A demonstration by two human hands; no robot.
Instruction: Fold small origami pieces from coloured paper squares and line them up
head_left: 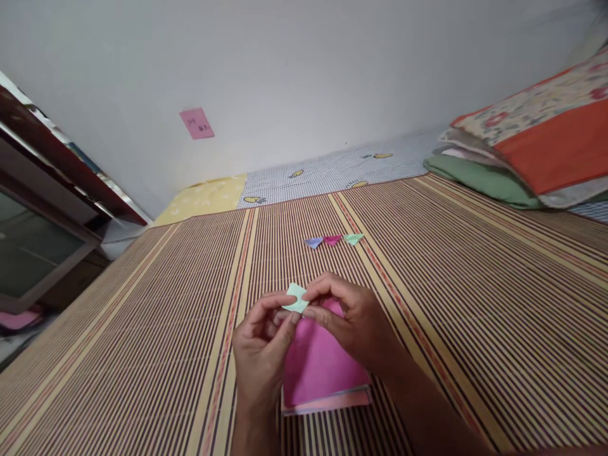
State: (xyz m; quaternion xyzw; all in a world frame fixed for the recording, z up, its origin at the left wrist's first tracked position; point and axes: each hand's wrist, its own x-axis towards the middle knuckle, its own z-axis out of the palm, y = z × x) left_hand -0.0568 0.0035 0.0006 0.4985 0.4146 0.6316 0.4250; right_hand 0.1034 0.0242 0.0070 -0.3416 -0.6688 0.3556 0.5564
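A small folded piece of pale green paper (296,292) is pinched between the fingertips of both hands. My left hand (263,335) grips its left and lower side, thumb in front. My right hand (354,320) has its right side between thumb and forefinger. Directly below the hands lies a stack of coloured paper sheets (325,364), magenta on top, with orange-pink edges showing beneath. Farther off, three little folded paper pieces sit in a row: a lavender one (314,242), a magenta one (332,240) and a light green one (353,239).
Everything rests on a striped bamboo mat (156,329). Folded bedding (546,145) is piled at the far right. Behind the mat, a checked cloth (323,172) and a yellow cloth (206,195) run along the wall. A pink note (197,123) is on the wall.
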